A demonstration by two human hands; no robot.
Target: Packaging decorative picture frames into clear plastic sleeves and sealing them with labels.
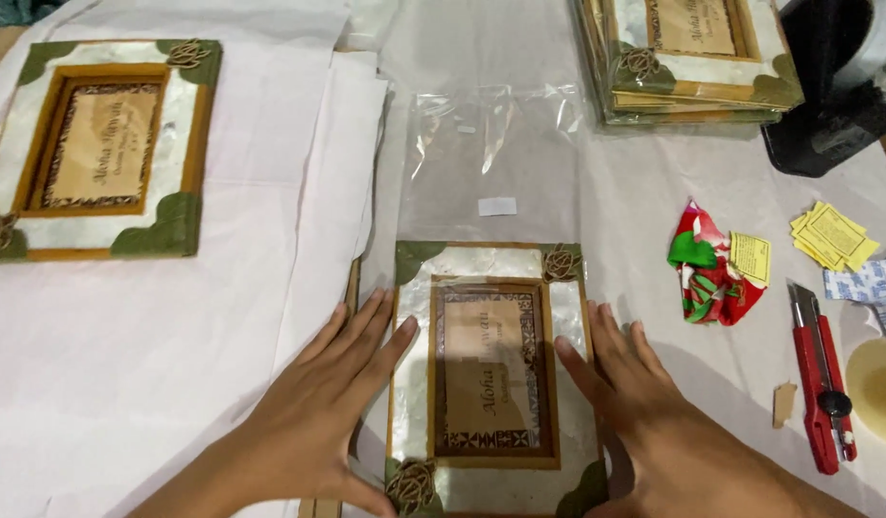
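Note:
A picture frame point(491, 264) with a pearly white face, green corners and small turtle ornaments lies flat in front of me, its top end inside a clear plastic bag point(491, 153). My left hand point(332, 403) presses flat on the frame's left edge, fingers spread. My right hand point(635, 384) lies flat along its right edge, fingers apart. Neither hand grips anything.
A second, matching frame point(102, 144) lies at the far left on white paper. A stack of bagged frames point(692, 67) sits at the top right beside a black object point(826, 105). A red utility knife point(822, 384), yellow slips point(831, 235), red-green cloth point(707, 269) and a tape roll point(879, 384) lie right.

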